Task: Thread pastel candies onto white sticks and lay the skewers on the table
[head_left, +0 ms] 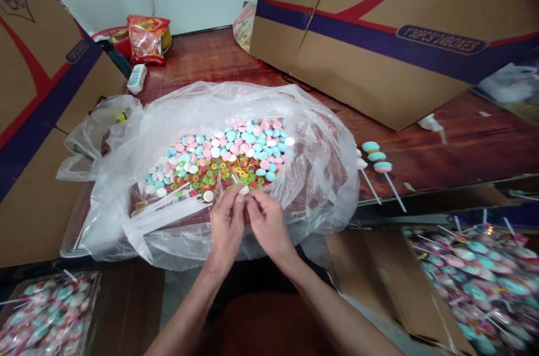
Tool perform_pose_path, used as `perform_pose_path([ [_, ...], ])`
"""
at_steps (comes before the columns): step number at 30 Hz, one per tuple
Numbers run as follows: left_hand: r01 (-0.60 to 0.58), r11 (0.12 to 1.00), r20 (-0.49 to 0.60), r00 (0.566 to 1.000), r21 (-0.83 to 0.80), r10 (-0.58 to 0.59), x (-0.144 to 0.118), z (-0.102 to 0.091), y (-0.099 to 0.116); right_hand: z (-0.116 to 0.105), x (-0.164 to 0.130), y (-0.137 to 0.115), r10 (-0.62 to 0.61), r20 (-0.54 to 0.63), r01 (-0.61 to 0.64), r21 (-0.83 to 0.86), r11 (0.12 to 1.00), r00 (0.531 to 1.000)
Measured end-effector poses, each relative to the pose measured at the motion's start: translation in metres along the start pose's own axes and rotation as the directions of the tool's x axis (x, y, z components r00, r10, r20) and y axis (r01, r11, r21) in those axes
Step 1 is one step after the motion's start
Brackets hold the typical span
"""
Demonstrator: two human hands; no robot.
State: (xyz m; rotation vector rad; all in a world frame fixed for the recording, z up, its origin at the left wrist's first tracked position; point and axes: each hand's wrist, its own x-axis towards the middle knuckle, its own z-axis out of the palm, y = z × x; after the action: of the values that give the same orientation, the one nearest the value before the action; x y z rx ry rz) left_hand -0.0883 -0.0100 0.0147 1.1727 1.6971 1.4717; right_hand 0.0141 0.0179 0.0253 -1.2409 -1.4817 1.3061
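The left hand and right hand meet fingertip to fingertip at the near edge of a clear plastic bag. Their fingers are pinched narrow around something small and pale between them; what it is cannot be made out, nor which way it points. Just beyond the fingers lies a heap of pastel candy discs with small coloured ring candies in front, all inside the bag. To the left of the hands a bundle of white sticks lies with its long axis running left-down to right-up. On the wooden table, right of the bag, finished lollipops lie with sticks pointing toward the near right. Large cardboard boxes stand behind and to the left. Wrapped lollipops fill open cartons at both lower corners.
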Motion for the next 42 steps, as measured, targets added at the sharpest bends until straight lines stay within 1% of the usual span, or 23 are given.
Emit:
perform_pose_path([
  [2, -0.016, 1.000, 0.084, 0.996, 0.005, 0.015, 0.004, 0.007, 0.002, -0.010, 0.003, 0.005, 0.009, -0.031, -0.009, -0.020, 1.000, 0.999],
  [3, -0.028, 0.999, 0.109, 0.994, 0.020, 0.026, 0.007, 0.010, 0.002, -0.016, 0.004, 0.007, 0.010, -0.036, -0.011, -0.035, 0.999, 0.999],
  [5, -0.088, 0.991, 0.119, 0.990, 0.099, 0.076, 0.017, 0.015, -0.001, -0.028, 0.005, 0.012, 0.003, -0.042, -0.006, -0.081, 0.997, 0.999],
  [7, -0.173, 0.956, 0.101, 0.983, 0.237, 0.153, 0.029, 0.020, -0.005, -0.039, 0.004, 0.015, -0.001, -0.055, -0.006, -0.128, 0.992, 0.998],
  [10, -0.259, 0.859, 0.118, 0.966, 0.442, 0.230, 0.042, 0.024, -0.011, -0.047, 0.000, 0.019, 0.013, -0.063, -0.023, -0.171, 0.985, 0.998],
  [13, -0.341, 0.734, 0.220, 0.940, 0.587, 0.260, 0.044, 0.024, -0.013, -0.046, -0.003, 0.023, 0.021, -0.051, -0.029, -0.171, 0.985, 0.998],
  [16, -0.452, 0.619, 0.340, 0.892, 0.642, 0.298, 0.039, 0.018, -0.012, -0.043, -0.005, 0.027, 0.038, -0.040, -0.043, -0.147, 0.988, 0.998],
  [18, -0.502, 0.583, 0.391, 0.864, 0.638, 0.317, 0.036, 0.014, -0.013, -0.041, -0.005, 0.030, 0.039, -0.032, -0.043, -0.147, 0.988, 0.999],
  [20, -0.507, 0.608, 0.393, 0.861, 0.611, 0.323, 0.036, 0.012, -0.013, -0.041, -0.004, 0.032, 0.034, -0.027, -0.037, -0.152, 0.988, 0.999],
  [22, -0.459, 0.700, 0.331, 0.887, 0.547, 0.323, 0.040, 0.011, -0.014, -0.041, -0.005, 0.031, 0.032, -0.029, -0.036, -0.155, 0.987, 0.999],
  [24, -0.358, 0.829, 0.231, 0.931, 0.429, 0.282, 0.045, 0.011, -0.014, -0.041, -0.006, 0.030, 0.028, -0.021, -0.031, -0.155, 0.987, 0.999],
  [26, -0.223, 0.937, 0.152, 0.970, 0.270, 0.187, 0.049, 0.010, -0.014, -0.041, -0.007, 0.027, 0.016, 0.005, -0.015, -0.157, 0.987, 1.000],
  [28, -0.136, 0.978, 0.135, 0.984, 0.161, 0.115, 0.050, 0.007, -0.015, -0.039, -0.008, 0.024, 0.000, 0.027, 0.005, -0.172, 0.985, 1.000],
  [30, -0.148, 0.973, 0.153, 0.981, 0.177, 0.122, 0.050, 0.004, -0.017, -0.038, -0.008, 0.022, -0.009, 0.028, 0.014, -0.191, 0.981, 1.000],
  [32, -0.209, 0.937, 0.181, 0.970, 0.279, 0.162, 0.048, 0.002, -0.019, -0.038, -0.008, 0.021, -0.005, 0.013, 0.008, -0.202, 0.979, 1.000],
  [36, -0.298, 0.838, 0.239, 0.949, 0.457, 0.207, 0.047, 0.003, -0.018, -0.043, -0.008, 0.021, 0.017, -0.009, -0.019, -0.227, 0.974, 1.000],
  [39, -0.371, 0.741, 0.314, 0.922, 0.560, 0.225, 0.047, 0.006, -0.014, -0.047, -0.010, 0.021, 0.027, -0.016, -0.030, -0.242, 0.970, 1.000],
  [40, -0.383, 0.718, 0.329, 0.917, 0.581, 0.223, 0.047, 0.006, -0.012, -0.048, -0.010, 0.020, 0.026, -0.018, -0.030, -0.245, 0.969, 0.999],
  [42, -0.370, 0.716, 0.325, 0.923, 0.593, 0.208, 0.049, 0.007, -0.011, -0.048, -0.011, 0.020, 0.024, -0.016, -0.027, -0.246, 0.969, 1.000],
])
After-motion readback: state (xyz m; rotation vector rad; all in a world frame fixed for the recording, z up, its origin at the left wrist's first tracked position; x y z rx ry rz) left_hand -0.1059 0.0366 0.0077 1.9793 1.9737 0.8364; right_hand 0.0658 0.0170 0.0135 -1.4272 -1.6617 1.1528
